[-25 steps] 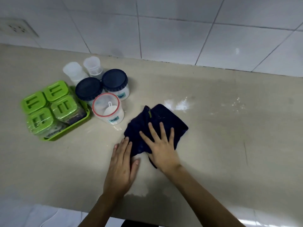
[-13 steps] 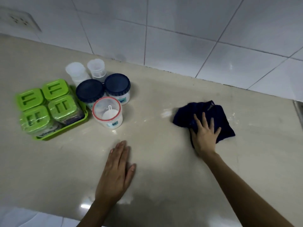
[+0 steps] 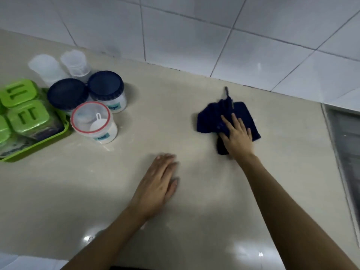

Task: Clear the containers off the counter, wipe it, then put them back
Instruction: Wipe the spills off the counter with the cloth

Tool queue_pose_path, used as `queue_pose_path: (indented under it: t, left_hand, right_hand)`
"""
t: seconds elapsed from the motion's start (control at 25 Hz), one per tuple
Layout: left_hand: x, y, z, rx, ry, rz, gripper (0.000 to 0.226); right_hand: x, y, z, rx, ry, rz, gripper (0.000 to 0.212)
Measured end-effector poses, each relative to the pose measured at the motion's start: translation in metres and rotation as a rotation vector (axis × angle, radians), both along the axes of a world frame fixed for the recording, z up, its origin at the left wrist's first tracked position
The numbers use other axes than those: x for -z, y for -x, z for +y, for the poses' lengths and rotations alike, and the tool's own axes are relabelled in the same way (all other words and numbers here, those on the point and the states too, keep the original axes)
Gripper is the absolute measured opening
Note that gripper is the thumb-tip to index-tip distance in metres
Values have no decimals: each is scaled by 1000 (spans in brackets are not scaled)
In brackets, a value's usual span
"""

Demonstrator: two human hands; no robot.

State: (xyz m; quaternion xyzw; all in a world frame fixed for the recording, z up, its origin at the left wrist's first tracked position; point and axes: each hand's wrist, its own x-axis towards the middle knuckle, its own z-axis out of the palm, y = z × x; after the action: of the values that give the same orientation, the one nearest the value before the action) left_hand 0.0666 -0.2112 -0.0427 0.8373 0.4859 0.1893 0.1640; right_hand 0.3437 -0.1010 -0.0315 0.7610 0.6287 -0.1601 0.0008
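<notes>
Far left of the frame, the green tray (image 3: 39, 145) sits packed with green-lidded boxes (image 3: 27, 115), and crowded just beside it are two frosted cups (image 3: 45, 68), two blue-lidded jars (image 3: 106, 88) and a red-rimmed tub (image 3: 92, 121) with a white scoop inside. So the containers are parked together at the left end of the table (image 3: 194, 191), off the patch being cleaned. Moving to lower centre, the left hand (image 3: 157, 184) lies flat on the bare surface, fingers together, holding nothing, just bracing. Right of centre, the right hand (image 3: 236, 133) is spread flat on top of the dark blue cloth (image 3: 210, 121), palm pressing it down rather than pinching it, close to the tiled wall (image 3: 194, 36). At the far right edge a grey recessed strip shows, too blurred to name. This looks like the wiping step in full swing. The next move calls for firm downward pressure and a sweep back toward the jars, stopping short of knocking the tub; the ground under the containers seems not yet reached.
</notes>
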Motion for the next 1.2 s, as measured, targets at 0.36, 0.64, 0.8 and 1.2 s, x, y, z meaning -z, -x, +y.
queue_pose_path:
  t: [0.36,0.64,0.8,1.2]
  left_hand:
    - [19,15,5,-68,-120,-7,40]
    - [23,13,6,-92,-121,58,42]
    - [23,15,6,-93,-72,-12,45]
    - [-1,15,-3,-43,22,-62,43]
  right_hand:
    - [9,78,18,-522,-26,-11,58]
    - [12,20,25,-437,-125,79,54]
    - [6,-50,-5,62,-101,55,51]
    - [13,52,-56,-328,-122,-7,63]
